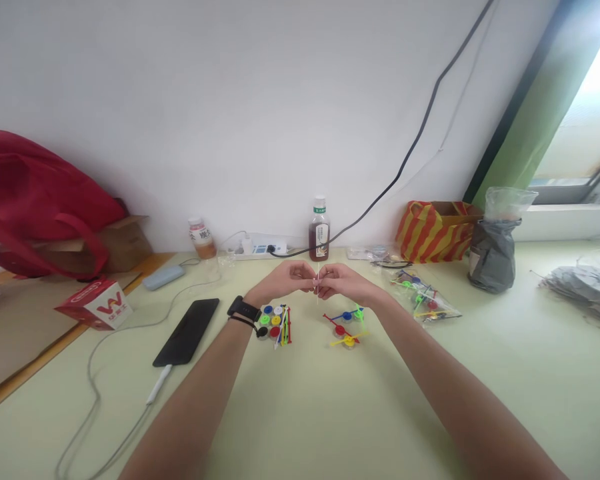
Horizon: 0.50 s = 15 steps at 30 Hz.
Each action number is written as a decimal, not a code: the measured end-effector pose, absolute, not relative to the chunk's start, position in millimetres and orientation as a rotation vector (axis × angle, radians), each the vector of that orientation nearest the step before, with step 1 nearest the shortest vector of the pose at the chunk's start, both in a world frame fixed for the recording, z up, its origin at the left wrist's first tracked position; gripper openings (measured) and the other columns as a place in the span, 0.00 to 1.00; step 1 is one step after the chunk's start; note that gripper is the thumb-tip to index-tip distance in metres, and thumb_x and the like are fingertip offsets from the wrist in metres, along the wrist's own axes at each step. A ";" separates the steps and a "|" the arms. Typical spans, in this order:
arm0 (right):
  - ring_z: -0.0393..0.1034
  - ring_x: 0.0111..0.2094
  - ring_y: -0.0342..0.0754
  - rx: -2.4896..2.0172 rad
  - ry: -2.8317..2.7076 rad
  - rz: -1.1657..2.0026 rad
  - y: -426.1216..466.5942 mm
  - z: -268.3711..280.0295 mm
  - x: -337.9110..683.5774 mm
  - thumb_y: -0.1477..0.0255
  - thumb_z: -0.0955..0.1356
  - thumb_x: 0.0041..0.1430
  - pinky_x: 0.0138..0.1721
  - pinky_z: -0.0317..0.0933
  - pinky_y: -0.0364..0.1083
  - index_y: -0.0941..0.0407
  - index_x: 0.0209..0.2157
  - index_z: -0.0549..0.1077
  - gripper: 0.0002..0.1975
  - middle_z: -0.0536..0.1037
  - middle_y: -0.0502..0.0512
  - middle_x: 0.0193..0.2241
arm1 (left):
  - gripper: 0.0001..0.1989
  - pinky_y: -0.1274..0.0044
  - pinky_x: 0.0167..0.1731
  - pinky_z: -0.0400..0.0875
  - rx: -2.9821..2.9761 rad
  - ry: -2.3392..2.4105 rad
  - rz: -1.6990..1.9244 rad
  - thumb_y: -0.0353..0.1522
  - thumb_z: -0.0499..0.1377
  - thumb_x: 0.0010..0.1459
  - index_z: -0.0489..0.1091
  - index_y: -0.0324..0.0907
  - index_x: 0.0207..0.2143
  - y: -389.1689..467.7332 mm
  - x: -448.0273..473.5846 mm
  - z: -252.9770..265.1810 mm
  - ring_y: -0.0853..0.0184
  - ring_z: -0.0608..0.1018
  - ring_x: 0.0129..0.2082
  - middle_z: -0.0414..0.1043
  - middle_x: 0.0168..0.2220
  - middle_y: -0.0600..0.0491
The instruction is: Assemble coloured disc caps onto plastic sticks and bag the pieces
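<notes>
My left hand (286, 280) and my right hand (344, 281) meet above the middle of the table, fingertips pinched together. Between them stands a thin white arrow-like stick (318, 293), gripped from both sides; any small part behind the fingertips is hidden. Below my left hand lie several coloured round spinner bases (275, 321) in rows. Beside these is a bundle of coloured plastic arrows (285, 327). Under my right hand are several spinners with an arrow on a round base, among them a red spinner (340, 331) and a yellow spinner (349, 342).
At the left lie a black phone (187, 332) on a charging cable and a red-and-white box (96, 305). A dark drink bottle (319, 233) and a power strip (263, 247) stand by the wall. Rightward are a clear bag of spinners (425, 298), a striped bag (430, 230) and a grey bag (493, 257).
</notes>
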State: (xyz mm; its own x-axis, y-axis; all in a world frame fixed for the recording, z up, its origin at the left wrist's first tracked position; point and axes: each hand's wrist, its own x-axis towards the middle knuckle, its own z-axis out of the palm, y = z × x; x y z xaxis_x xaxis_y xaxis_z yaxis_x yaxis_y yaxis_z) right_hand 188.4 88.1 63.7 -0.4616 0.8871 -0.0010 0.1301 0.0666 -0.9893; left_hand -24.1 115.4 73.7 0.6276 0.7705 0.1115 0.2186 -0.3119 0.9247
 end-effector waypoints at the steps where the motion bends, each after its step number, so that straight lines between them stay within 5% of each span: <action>1: 0.77 0.34 0.46 -1.020 -1.706 1.442 87.2 63.0 185.8 0.69 0.70 0.62 0.40 0.72 0.46 0.56 0.32 0.68 0.07 0.81 0.55 0.31 | 0.13 0.72 0.42 0.76 1.856 0.782 0.676 0.38 0.70 0.55 0.75 0.39 0.37 114.2 -26.0 76.1 0.65 0.81 0.37 0.79 0.35 0.49; 6: 0.70 0.29 0.42 -1.282 -2.047 1.100 84.0 56.3 174.5 0.71 0.63 0.64 0.29 0.61 0.40 0.55 0.34 0.68 0.04 0.77 0.51 0.30 | 0.11 0.71 0.39 0.77 1.847 0.729 0.494 0.35 0.70 0.52 0.72 0.39 0.32 114.6 -30.1 73.2 0.64 0.82 0.35 0.79 0.32 0.50; 15: 0.71 0.36 0.50 -1.614 -2.284 0.759 84.7 60.0 194.3 0.73 0.72 0.53 0.31 0.58 0.43 0.56 0.36 0.75 0.06 0.79 0.58 0.38 | 0.10 0.77 0.33 0.70 2.216 0.853 0.191 0.37 0.71 0.46 0.81 0.41 0.32 124.6 -32.6 53.9 0.65 0.79 0.33 0.81 0.32 0.51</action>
